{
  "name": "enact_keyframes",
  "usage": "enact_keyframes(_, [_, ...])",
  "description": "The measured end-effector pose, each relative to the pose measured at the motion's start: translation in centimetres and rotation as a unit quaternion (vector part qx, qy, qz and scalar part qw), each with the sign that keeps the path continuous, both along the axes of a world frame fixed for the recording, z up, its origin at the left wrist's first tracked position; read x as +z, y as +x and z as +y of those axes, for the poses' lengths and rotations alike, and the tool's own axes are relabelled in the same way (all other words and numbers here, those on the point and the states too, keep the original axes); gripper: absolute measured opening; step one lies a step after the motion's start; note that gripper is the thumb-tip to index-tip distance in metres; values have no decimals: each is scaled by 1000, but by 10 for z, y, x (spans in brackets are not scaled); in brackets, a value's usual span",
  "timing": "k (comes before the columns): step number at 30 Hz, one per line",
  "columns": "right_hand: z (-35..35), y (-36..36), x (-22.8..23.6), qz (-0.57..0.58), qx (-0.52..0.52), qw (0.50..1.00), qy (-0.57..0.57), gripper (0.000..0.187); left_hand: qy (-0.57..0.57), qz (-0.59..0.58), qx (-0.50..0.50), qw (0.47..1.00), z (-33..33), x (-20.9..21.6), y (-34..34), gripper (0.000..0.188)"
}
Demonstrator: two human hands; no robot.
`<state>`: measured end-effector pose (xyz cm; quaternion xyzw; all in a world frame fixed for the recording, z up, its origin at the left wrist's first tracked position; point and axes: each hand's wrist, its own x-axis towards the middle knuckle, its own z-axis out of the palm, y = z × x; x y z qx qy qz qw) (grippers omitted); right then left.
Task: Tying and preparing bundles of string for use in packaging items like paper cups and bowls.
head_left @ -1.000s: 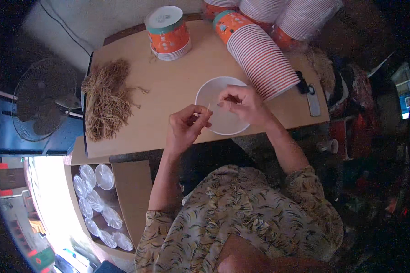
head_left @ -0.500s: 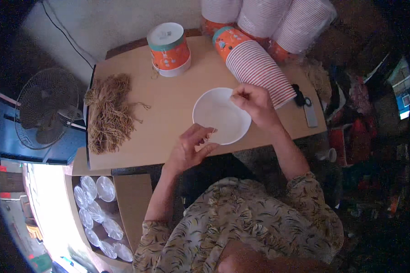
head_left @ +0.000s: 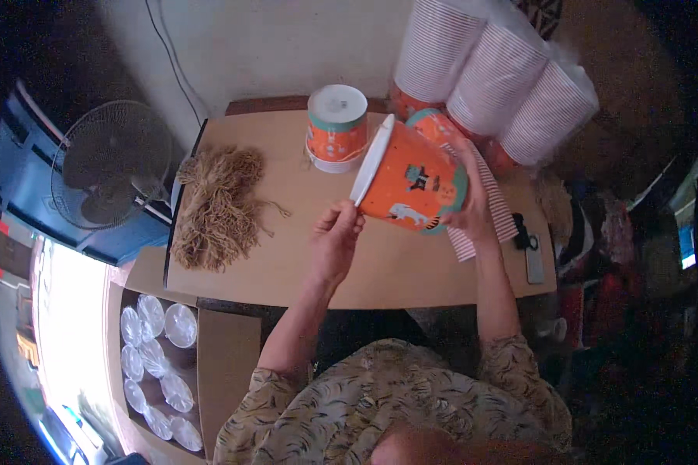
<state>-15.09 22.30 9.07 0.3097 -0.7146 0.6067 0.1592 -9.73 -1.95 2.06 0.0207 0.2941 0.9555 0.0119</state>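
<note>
An orange paper bucket (head_left: 415, 182) with a green base band, animal pictures and a white rim is held on its side above the table, its mouth toward the left. My right hand (head_left: 475, 198) wraps around the base end. My left hand (head_left: 336, 236) is closed in a pinch at the lower edge of the rim; whether cord lies between its fingers is hidden. Beyond them, a matching bucket (head_left: 337, 136) stands upside down with thin cord around it near the rim. To the left lies a heap of brown twine cords (head_left: 221, 213).
A nested stack of buckets (head_left: 492, 194) lies behind my right hand. Plastic-wrapped bucket stacks (head_left: 496, 74) stand at the back right. Scissors (head_left: 526, 242) rest at the table's right. A carton (head_left: 229, 349) of wrapped round items sits lower left, below a fan (head_left: 108, 167).
The bucket has turned from mouth-up onto its side and been lifted. My right hand has moved from its rim to its base end; my left hand now pinches the rim. The view has shifted.
</note>
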Motion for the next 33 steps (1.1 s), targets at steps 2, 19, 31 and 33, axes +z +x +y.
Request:
enact_keyframes(2, [3,-3,-6,8,-4,1000,-23,138,-1,-1,2,1000,6,1,-11,9])
enact_keyframes(19, [-23,-131,70,-11,-65,995,70,105,201,17,-100,974,-87,24,-192,6])
enact_keyframes(31, [-122,-245,79,8,-73,913,401,100,225,-55,-27,972,-107,-70,-273,13])
enact_keyframes(33, [-133,-250,67,28,-93,886,453,103,233,-94,-29,968,-103,-85,-279,17])
